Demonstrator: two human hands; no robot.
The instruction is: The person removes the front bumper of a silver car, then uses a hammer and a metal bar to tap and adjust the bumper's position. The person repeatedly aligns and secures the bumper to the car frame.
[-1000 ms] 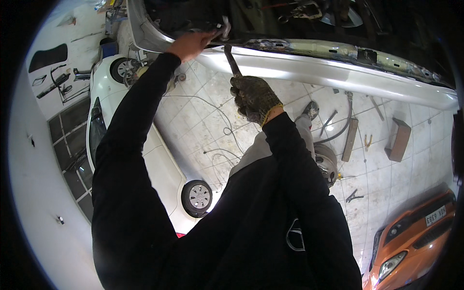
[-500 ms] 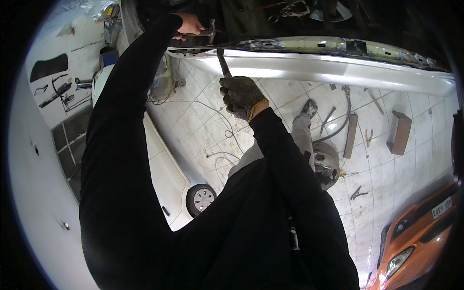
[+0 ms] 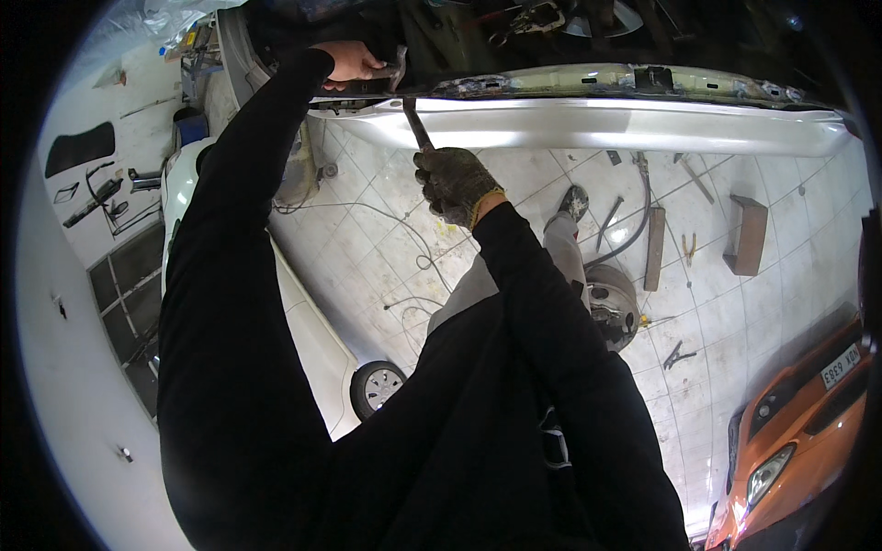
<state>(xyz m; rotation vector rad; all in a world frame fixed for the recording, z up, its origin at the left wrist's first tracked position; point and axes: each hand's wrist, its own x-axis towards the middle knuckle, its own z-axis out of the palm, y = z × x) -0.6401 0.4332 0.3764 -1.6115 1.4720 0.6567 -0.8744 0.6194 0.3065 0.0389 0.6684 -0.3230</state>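
My bare left hand is closed round the handle of a hammer at the upper left. The hammer's head hangs just above the edge of a silver car body panel. My right hand, in a dark, dirty work glove, grips a dark flat metal bar. The bar's far end meets the panel's edge, slightly below the hammer head, with a small gap between the two tools. A ragged, worn metal seam runs along the panel's upper side. My gloved fingers hide the bar's near end.
On the tiled floor to the right lie a brown block, a brown angled piece, pliers and a hose. A round metal tank stands beside my leg. A white car is at left, an orange car at lower right.
The whole view has shifted a little to the left. Both hands keep their hold on the hammer and the bar, and remain close to the same panel edge.
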